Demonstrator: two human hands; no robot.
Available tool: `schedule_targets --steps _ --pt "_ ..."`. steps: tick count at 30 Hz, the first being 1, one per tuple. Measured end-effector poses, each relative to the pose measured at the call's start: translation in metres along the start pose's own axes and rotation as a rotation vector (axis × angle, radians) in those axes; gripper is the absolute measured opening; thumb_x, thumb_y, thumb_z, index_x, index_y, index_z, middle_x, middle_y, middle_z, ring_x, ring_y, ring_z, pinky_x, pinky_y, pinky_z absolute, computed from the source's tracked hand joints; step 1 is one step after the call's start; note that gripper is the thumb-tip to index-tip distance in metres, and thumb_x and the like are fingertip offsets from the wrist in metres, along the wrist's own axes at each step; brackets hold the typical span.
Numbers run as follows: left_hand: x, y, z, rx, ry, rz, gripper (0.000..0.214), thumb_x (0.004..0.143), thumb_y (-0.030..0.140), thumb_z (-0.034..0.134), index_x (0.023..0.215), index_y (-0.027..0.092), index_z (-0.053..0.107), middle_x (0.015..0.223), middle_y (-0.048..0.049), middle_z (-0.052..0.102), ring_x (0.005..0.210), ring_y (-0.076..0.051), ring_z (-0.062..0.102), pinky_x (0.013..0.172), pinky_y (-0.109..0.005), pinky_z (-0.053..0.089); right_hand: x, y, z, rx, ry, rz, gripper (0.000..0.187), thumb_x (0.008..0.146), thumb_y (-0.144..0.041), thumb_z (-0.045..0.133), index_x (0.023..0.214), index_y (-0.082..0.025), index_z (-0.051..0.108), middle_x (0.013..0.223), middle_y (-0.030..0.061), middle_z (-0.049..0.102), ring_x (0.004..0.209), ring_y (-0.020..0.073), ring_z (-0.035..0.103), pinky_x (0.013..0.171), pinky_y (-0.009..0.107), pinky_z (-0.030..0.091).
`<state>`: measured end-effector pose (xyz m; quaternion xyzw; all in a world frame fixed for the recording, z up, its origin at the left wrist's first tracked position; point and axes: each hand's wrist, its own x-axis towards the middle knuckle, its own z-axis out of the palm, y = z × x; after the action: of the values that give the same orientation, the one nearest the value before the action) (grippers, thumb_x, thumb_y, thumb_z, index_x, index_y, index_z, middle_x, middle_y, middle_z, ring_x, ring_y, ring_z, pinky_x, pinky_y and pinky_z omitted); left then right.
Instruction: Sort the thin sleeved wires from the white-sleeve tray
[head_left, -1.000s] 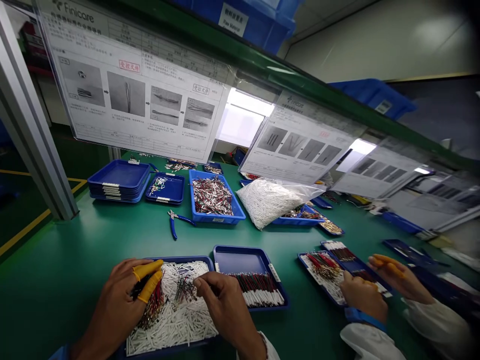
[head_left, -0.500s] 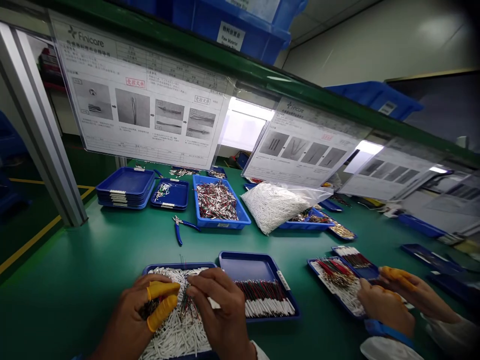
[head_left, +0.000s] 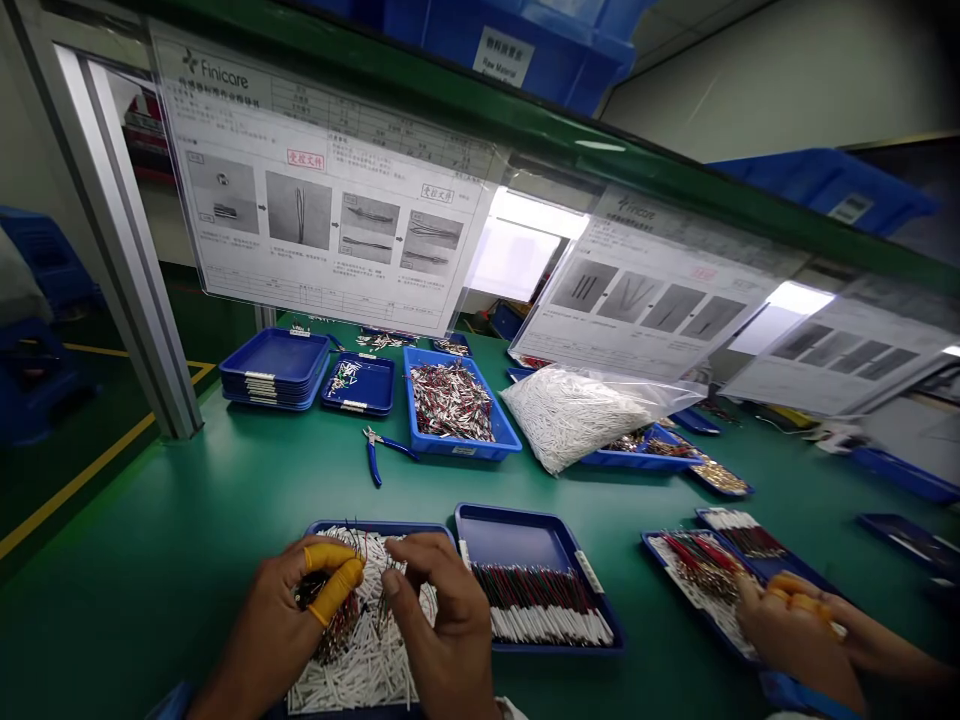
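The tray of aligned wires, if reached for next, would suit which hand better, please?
Probably the right hand: it is nearer that tray, while the left hand is farther off, curled around a bunch of wires.

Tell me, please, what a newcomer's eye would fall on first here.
Likely the bag of white pieces, towards the back of the green table. Next, perhaps, the yellow finger covers on the left hand at the near tray, and the printed sheets hanging above the table.
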<state>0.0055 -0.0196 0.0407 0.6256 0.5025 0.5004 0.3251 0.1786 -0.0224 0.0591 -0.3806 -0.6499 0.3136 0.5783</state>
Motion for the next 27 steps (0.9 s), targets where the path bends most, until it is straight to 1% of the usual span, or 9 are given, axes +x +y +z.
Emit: schedule_targets --steps 4,7,11,14,16,19,21,23,27 --pt "-0.002 -0.002 0.001 0.156 0.000 0.090 0.012 0.081 0.028 0.068 0.088 0.025 0.077 0.094 -0.0040 0.077 0.086 -0.020 0.074 0.075 -0.026 0.061 0.012 -0.008 -0.004 0.014 0.005 0.113 0.018 0.088 -0.027 0.072 0.106 -0.025 0.075 0.090 0.0032 0.065 0.071 0.0155 0.057 0.065 0.028 0.049" --pt "-0.003 -0.004 0.002 0.240 0.003 0.172 0.008 0.082 0.029 0.069 0.083 0.025 0.076 0.094 -0.0046 0.076 0.090 -0.022 0.073 0.076 -0.029 0.062 0.017 -0.013 -0.003 0.044 -0.010 0.143 0.010 0.089 -0.029 0.070 0.089 -0.020 0.074 0.082 0.0029 0.063 0.074 0.0166 0.057 0.067 0.029 0.046" --pt "-0.003 0.000 0.000 0.302 -0.040 0.270 0.010 0.085 0.030 0.068 0.079 0.024 0.074 0.095 -0.0062 0.075 0.091 -0.022 0.072 0.075 -0.030 0.062 0.018 -0.010 -0.003 0.078 0.002 0.201 0.030 0.095 -0.038 0.062 0.072 -0.019 0.059 0.069 -0.0016 0.050 0.065 0.0141 0.047 0.060 0.027 0.039" --pt "-0.003 0.002 0.000 0.332 -0.055 0.320 0.011 0.086 0.029 0.066 0.078 0.024 0.073 0.096 -0.0069 0.075 0.093 -0.022 0.071 0.077 -0.031 0.062 0.016 -0.006 -0.005 0.107 -0.015 0.263 0.034 0.096 -0.044 0.060 0.072 -0.019 0.053 0.066 -0.0037 0.045 0.061 0.0128 0.041 0.056 0.027 0.034" --pt "-0.002 0.001 0.000 0.352 -0.049 0.330 0.011 0.086 0.028 0.066 0.079 0.024 0.073 0.096 -0.0070 0.075 0.094 -0.023 0.071 0.077 -0.032 0.062 0.016 -0.005 -0.006 0.112 -0.047 0.275 0.030 0.096 -0.043 0.060 0.078 -0.019 0.058 0.070 -0.0017 0.051 0.066 0.0142 0.047 0.060 0.027 0.038" --pt "-0.003 -0.003 0.000 0.378 -0.042 0.342 0.009 0.086 0.029 0.066 0.082 0.026 0.073 0.099 -0.0070 0.075 0.097 -0.024 0.070 0.079 -0.034 0.061 0.018 -0.009 -0.006 0.119 -0.098 0.226 0.022 0.094 -0.040 0.064 0.098 -0.019 0.067 0.090 0.0040 0.062 0.083 0.0188 0.057 0.074 0.031 0.046" --pt "-0.004 -0.005 0.000 0.387 -0.052 0.357 0.008 0.086 0.030 0.067 0.083 0.026 0.074 0.100 -0.0069 0.075 0.097 -0.024 0.070 0.081 -0.034 0.061 0.019 -0.011 -0.005 0.109 -0.108 0.173 0.019 0.094 -0.037 0.064 0.094 -0.019 0.068 0.091 0.0045 0.062 0.085 0.0195 0.058 0.077 0.032 0.046" --pt "-0.004 -0.006 0.000 0.388 -0.068 0.366 0.011 0.086 0.031 0.067 0.080 0.025 0.073 0.100 -0.0069 0.075 0.096 -0.023 0.071 0.081 -0.033 0.061 0.019 -0.011 -0.004 0.088 -0.085 0.150 0.023 0.096 -0.037 0.061 0.082 -0.019 0.065 0.083 0.0026 0.059 0.080 0.0180 0.057 0.073 0.031 0.044" --pt "-0.003 -0.004 0.001 0.386 -0.069 0.373 0.016 0.088 0.034 0.066 0.077 0.025 0.072 0.100 -0.0072 0.074 0.097 -0.023 0.070 0.079 -0.032 0.061 0.016 -0.005 -0.005 0.120 -0.020 0.203 0.027 0.098 -0.039 0.056 0.080 -0.019 0.059 0.078 0.0004 0.054 0.072 0.0156 0.051 0.065 0.028 0.042"
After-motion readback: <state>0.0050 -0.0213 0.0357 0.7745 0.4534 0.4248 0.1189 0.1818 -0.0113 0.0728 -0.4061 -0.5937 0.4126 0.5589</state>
